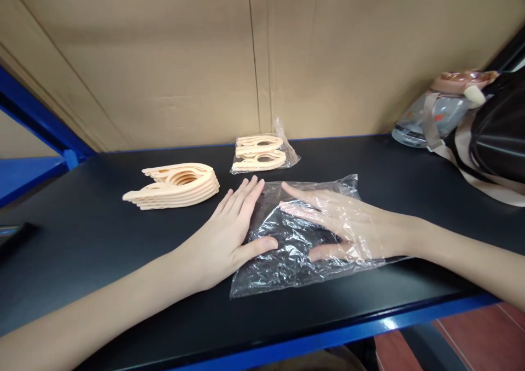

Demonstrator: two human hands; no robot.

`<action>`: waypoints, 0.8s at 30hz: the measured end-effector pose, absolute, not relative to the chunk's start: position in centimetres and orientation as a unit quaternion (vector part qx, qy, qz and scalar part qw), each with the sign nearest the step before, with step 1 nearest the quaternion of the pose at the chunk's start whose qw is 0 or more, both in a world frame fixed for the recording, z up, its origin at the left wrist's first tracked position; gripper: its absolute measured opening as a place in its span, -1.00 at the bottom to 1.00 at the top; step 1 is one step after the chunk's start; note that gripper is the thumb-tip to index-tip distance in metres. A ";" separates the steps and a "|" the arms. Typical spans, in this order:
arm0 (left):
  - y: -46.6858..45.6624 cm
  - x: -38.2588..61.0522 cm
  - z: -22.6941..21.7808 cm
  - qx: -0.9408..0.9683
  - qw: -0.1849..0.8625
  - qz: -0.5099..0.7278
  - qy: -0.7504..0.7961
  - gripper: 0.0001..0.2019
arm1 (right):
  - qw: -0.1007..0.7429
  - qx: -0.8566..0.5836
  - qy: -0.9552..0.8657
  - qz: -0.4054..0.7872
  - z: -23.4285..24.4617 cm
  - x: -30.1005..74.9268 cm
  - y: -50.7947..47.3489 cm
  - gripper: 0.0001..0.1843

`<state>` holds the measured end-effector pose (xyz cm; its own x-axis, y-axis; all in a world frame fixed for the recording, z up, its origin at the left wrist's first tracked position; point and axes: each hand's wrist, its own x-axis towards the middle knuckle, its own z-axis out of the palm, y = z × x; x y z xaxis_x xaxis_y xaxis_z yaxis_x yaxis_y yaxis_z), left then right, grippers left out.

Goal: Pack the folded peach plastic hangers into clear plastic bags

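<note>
A clear plastic bag lies crinkled on the black tabletop in front of me. My right hand reaches into it from the right, fingers spread, with the film covering them. Flat across the bag's left edge rests my left hand, its thumb on the plastic and its other fingers stretched forward. Left of that hand is a stack of several cream plastic folding hangers, folded and piled evenly. Farther back, more folded cream hangers sit in a clear bag.
A cardboard wall closes off the back. At the right stand a clear water bottle with a strap and a black bag. A dark device lies at the left edge. The table has a blue front rail.
</note>
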<state>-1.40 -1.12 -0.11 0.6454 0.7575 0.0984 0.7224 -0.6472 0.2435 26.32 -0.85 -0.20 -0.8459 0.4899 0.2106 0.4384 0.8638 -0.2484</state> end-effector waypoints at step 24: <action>5.8 -14.4 9.0 0.817 0.065 0.003 0.573 -0.34 | 0.060 -0.359 -0.891 0.269 4.0 29.2 -0.3 -0.49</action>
